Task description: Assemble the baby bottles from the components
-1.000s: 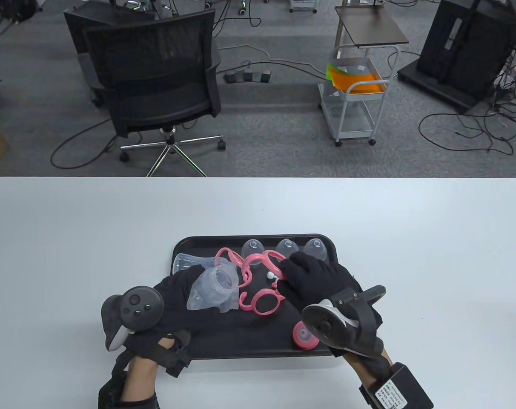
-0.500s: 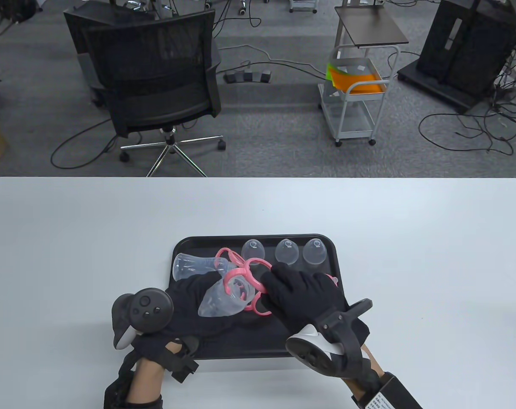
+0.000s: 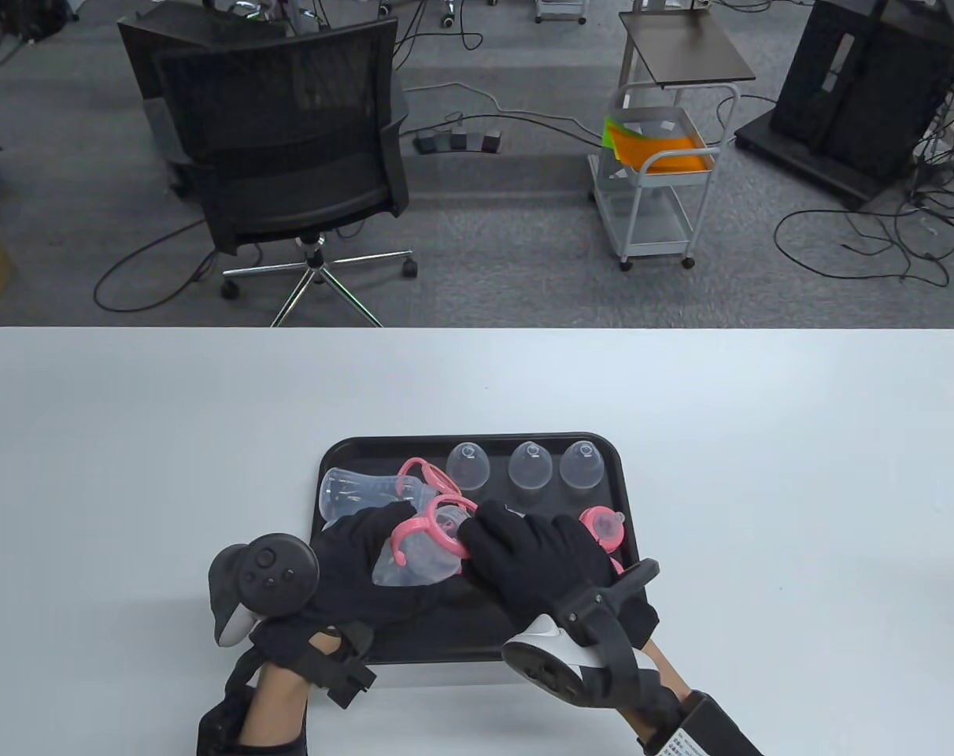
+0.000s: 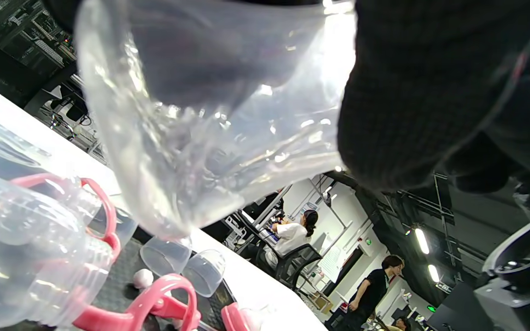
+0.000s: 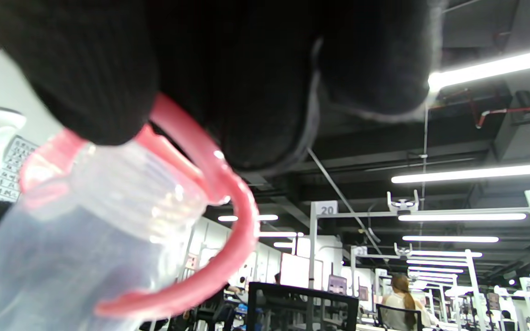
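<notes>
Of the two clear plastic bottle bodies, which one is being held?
The clear plastic bottle body nearer the person, gripped by the left hand while the right hand holds a pink handle ring at its neck. The other clear bottle lies untouched on the black tray.

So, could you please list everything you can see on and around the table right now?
Tray: one, black, on the table's near middle.
Table: one, white.
Held bottle: one, clear, in the left hand above the tray.
Handle ring: one, pink, at that bottle's neck, under the right fingers.
Spare bottle: one, clear, lying at the tray's left.
Spare handle ring: one, pink, beside it.
Caps: three, clear, along the tray's far edge.
Nipple collar: one, pink, tray's right.
Chair: one, black, beyond the table.
Cart: one, white, on the floor.
Left hand: black glove, grips the held bottle.
Right hand: black glove, holds the handle ring.
</notes>
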Motion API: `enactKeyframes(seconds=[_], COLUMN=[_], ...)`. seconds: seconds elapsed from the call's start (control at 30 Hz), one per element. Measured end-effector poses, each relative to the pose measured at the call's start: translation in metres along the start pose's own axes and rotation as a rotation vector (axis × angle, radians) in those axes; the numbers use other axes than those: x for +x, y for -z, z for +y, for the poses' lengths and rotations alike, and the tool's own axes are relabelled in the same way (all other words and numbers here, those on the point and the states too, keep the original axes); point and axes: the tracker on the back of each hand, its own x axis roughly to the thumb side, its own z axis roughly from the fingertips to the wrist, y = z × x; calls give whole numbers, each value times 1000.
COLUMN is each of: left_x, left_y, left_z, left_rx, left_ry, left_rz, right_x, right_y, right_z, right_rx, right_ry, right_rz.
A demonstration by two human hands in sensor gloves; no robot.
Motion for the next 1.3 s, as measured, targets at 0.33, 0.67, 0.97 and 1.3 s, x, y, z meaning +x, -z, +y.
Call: enactKeyframes(seconds=[0.33, 0.67, 0.97, 1.3], left_x=[0, 0, -2, -13], left_y=[0, -1, -1, -3], left_z=[0, 1, 3, 9], left_rx=[28, 40, 54, 98], left_ry=[-47, -78, -103, -145], left_rz=[-7, -1, 1, 29], right_x=[7, 7, 1, -34], right_y=[-2, -2, 0, 5], right_z=[5, 4, -3, -13], right_rx=[-5, 10, 7, 22], right_ry=[-12, -5, 28, 65], right_rz=[-22, -38, -17, 93])
